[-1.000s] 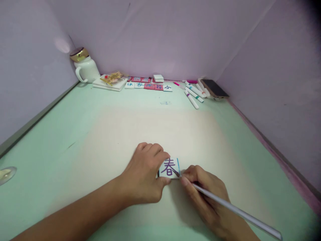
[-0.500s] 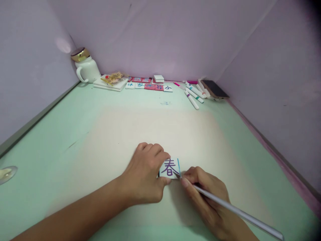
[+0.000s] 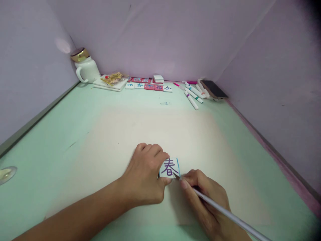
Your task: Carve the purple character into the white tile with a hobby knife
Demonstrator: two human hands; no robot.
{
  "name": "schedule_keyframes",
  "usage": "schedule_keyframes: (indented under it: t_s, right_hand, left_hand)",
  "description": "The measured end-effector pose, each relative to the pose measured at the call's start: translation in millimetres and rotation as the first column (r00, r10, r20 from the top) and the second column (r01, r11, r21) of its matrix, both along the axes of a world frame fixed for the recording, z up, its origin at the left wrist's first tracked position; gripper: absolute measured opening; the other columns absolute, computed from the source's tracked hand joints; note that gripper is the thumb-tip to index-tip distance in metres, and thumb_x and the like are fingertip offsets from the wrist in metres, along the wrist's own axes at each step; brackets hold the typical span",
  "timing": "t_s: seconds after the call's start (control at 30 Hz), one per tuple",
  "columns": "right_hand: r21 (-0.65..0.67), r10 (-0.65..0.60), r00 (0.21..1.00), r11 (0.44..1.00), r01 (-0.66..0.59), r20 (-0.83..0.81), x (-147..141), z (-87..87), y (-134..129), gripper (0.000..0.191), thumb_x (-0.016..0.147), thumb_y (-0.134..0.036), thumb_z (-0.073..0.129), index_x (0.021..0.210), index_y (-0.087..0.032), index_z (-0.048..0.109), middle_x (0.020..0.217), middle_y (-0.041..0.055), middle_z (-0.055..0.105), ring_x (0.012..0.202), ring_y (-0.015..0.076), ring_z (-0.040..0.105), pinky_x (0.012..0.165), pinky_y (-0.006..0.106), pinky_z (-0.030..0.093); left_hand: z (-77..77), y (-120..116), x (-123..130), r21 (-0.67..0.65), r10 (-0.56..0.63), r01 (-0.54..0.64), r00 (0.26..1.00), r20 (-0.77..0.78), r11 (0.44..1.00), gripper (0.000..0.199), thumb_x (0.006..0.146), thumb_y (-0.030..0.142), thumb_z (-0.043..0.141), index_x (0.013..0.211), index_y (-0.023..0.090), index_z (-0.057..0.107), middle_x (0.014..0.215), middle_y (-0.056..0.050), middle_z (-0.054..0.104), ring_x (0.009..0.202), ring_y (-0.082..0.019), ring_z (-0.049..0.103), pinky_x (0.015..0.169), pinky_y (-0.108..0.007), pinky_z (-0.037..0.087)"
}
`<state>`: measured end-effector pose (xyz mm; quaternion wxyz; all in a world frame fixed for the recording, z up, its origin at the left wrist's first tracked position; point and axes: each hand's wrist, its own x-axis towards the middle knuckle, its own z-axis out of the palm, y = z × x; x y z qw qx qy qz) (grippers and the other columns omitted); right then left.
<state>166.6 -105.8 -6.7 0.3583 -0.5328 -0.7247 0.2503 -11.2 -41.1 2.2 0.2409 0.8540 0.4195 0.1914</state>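
Note:
A small white square tile [image 3: 169, 167] with a purple character and blue lines at its side edges lies at the lower middle of the table. My left hand [image 3: 147, 174] pinches it from the left, thumb at its near edge and index finger at its far corner. In my right hand [image 3: 207, 197] is a slender tool with a long silver handle [image 3: 225, 212]. Its dark pointed tip touches or hovers just over the tile's lower right part; which of the two I cannot tell.
Along the back stand a white mug [image 3: 89, 70], a packet [image 3: 114, 78] on white slabs, lettered tiles [image 3: 149, 86], a small white stack [image 3: 158, 78], several markers [image 3: 192, 100] and a phone [image 3: 214, 89]. A clear oval object [image 3: 7, 174] lies at the left edge.
The far end of the silver handle has swung lower and partly out of view, and my right hand has shifted slightly. My left hand and the tile look almost unmoved.

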Motion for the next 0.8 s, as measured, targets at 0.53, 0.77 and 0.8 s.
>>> schedule_keyframes:
  t_s: [0.53, 0.77, 0.8]
  right_hand:
    - [-0.008, -0.079, 0.996, 0.997, 0.079, -0.032, -8, -0.7, -11, 0.019, 0.094, -0.024, 0.046, 0.076, -0.022, 0.049, 0.061, -0.0042, 0.052, 0.048, 0.0105, 0.049, 0.048, 0.022, 0.038]
    - [-0.05, -0.057, 0.998, 0.997, 0.055, -0.034, -7, 2.0, -14, 0.019, 0.095, -0.023, 0.045, 0.076, -0.023, 0.048, 0.064, -0.0036, 0.053, 0.051, 0.0112, 0.051, 0.05, 0.022, 0.04]
    - [-0.057, -0.057, 0.998, 0.997, 0.055, -0.029, -7, 3.0, -14, 0.02, 0.095, -0.023, 0.044, 0.076, -0.023, 0.047, 0.063, -0.0037, 0.053, 0.051, 0.0112, 0.05, 0.05, 0.022, 0.04]
  left_hand:
    - [-0.3, -1, 1, 0.003, 0.002, -0.002, 1.0, -0.011, 1.0, 0.029, 0.067, 0.022, 0.065, 0.096, 0.017, 0.061, 0.096, -0.009, 0.059, 0.094, -0.026, 0.053, 0.087, -0.045, 0.036]
    - [1.1, -1, 0, -0.002, -0.001, 0.001, 1.0, -0.012, 1.0, 0.029, 0.067, 0.02, 0.064, 0.096, 0.017, 0.061, 0.095, -0.009, 0.059, 0.093, -0.026, 0.054, 0.086, -0.045, 0.036]
    - [1.2, -1, 0, -0.004, -0.001, 0.001, 1.0, -0.013, 1.0, 0.03, 0.067, 0.02, 0.064, 0.096, 0.017, 0.061, 0.095, -0.009, 0.059, 0.093, -0.026, 0.053, 0.086, -0.045, 0.036]
